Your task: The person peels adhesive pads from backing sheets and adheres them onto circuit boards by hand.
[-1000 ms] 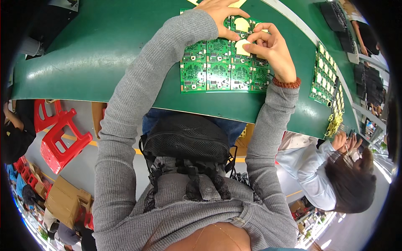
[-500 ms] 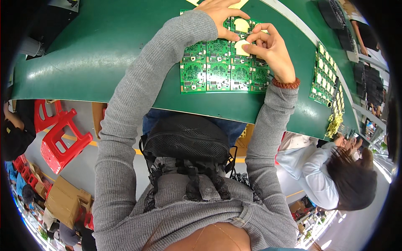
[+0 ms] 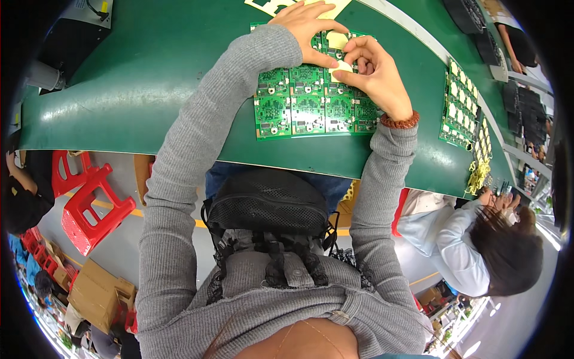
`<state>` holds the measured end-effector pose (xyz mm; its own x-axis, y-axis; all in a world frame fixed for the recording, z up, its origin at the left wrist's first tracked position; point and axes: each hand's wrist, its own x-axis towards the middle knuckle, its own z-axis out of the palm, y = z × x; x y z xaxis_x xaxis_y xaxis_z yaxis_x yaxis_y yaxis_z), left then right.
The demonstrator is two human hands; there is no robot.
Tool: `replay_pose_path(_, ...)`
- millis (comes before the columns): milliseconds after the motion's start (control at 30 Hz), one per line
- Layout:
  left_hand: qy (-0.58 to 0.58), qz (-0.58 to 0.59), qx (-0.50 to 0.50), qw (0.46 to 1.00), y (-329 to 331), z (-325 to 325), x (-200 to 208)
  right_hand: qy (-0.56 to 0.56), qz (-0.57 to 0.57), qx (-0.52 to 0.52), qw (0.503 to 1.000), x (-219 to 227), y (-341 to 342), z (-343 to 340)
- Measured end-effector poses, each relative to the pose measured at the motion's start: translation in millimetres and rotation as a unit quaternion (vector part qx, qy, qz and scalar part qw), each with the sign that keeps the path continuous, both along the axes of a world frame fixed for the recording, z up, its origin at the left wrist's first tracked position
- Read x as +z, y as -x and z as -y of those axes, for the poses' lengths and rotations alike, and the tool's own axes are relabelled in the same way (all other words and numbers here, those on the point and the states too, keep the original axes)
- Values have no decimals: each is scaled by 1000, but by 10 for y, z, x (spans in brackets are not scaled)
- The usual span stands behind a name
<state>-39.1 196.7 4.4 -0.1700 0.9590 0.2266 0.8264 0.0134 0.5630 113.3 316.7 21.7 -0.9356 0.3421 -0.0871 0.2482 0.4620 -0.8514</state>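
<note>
A green circuit board panel [image 3: 308, 113], divided into several small boards, lies flat before me on the green bench. My left hand [image 3: 305, 29] is open over its far part, fingers spread, thumb tip beside a pale yellow sticker [image 3: 343, 67]. On that sticker is the thumb of my right hand [image 3: 378, 70], whose other fingers are curled in a pinch at its edge. Just beyond, another yellow sticker [image 3: 337, 40] covers part of a small board. My fingers hide some of the panel's far right area.
A yellow sheet with cut-outs [image 3: 263, 6] lies beyond my left hand. Toward the right stands another panel bearing several yellow stickers [image 3: 459, 102], near yellow scraps [image 3: 478, 178]. A person in a light top [image 3: 454, 251] works at right. Black equipment [image 3: 75, 42] occupies the far left.
Both hands and the panel appear slightly lower and further left in the picture. My right thumb now lies further across the yellow sticker. More of the yellow sheet shows beyond my left hand.
</note>
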Motion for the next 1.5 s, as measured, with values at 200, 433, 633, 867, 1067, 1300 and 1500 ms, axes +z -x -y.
replay_pose_path(200,53,40,3,998,-4,-3,68,56,-38,-38,997,6,-3,22)
replay_pose_path(433,66,30,9,997,-23,-5,104,76,-34,-33,996,-8,-24,-46)
replay_pose_path(633,7,-23,28,999,-27,-40,-120,75,-27,-27,996,-36,-16,-59)
replay_pose_path(867,-22,-77,43,996,-51,-59,-279,22,-21,16,999,-4,-40,-72)
replay_pose_path(1067,-24,-92,44,995,-46,-27,-225,-25,-51,22,998,-3,-43,-42)
replay_pose_path(1300,-36,-45,35,998,6,-73,-262,92,-35,-10,995,-41,-29,-104)
replay_pose_path(1500,-39,-56,57,996,3,-88,-275,38,-24,-13,999,-8,-42,-66)
